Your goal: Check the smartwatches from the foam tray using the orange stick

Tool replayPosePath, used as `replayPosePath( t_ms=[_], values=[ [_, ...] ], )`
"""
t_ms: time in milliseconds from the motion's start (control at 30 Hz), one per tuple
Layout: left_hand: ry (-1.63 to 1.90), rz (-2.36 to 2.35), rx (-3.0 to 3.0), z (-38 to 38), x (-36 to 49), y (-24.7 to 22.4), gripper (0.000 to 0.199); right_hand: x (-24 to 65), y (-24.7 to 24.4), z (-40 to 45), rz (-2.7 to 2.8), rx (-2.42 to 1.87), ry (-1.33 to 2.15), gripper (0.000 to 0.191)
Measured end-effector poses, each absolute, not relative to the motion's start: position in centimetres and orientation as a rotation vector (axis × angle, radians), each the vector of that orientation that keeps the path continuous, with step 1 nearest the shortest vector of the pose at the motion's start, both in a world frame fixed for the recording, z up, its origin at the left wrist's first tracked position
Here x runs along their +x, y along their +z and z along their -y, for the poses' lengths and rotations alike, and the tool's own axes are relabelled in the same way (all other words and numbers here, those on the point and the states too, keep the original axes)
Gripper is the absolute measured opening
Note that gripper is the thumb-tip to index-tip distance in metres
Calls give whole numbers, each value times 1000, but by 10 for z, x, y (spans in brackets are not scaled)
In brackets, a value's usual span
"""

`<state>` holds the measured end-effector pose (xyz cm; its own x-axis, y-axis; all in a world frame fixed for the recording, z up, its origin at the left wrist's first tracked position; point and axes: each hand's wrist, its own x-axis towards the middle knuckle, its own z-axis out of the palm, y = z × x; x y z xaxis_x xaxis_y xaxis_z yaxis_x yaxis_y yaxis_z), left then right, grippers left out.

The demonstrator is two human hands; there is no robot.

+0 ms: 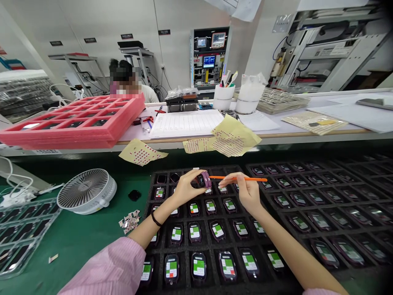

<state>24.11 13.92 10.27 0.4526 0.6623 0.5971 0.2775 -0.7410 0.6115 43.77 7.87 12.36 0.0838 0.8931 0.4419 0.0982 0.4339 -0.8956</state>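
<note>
Between the thumb and fingers of my left hand (187,188) is a purple smartwatch body (205,179), held on edge above the foam tray. My right hand (245,191) pinches a thin orange stick (253,179), its tip reaching the side of the watch; whether it touches I cannot tell. Under both hands lies a black foam tray (181,258) with watches in its pockets. Many of their screens, such as on one watch (199,265), are lit with green and white blocks, some with a red one.
A second foam tray of watches (319,221) lies to the right. On the left are a fan (87,191), a black square piece (134,195), small strips (130,221) and a clear plastic tray (21,254). The shelf carries pink foam (119,127) and yellow sticker sheets (235,137). A person sits beyond.
</note>
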Motion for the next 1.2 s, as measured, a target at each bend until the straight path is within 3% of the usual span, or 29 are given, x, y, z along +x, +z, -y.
replayPosePath(
  t_ms=[500,1200],
  values=[
    [1199,-775,2264,-137,243,106,46,435,128,-80,1335,-902,874,41],
    [1087,-856,2214,-134,241,104,49,438,110,-85,1446,-892,719,36]
  ],
)
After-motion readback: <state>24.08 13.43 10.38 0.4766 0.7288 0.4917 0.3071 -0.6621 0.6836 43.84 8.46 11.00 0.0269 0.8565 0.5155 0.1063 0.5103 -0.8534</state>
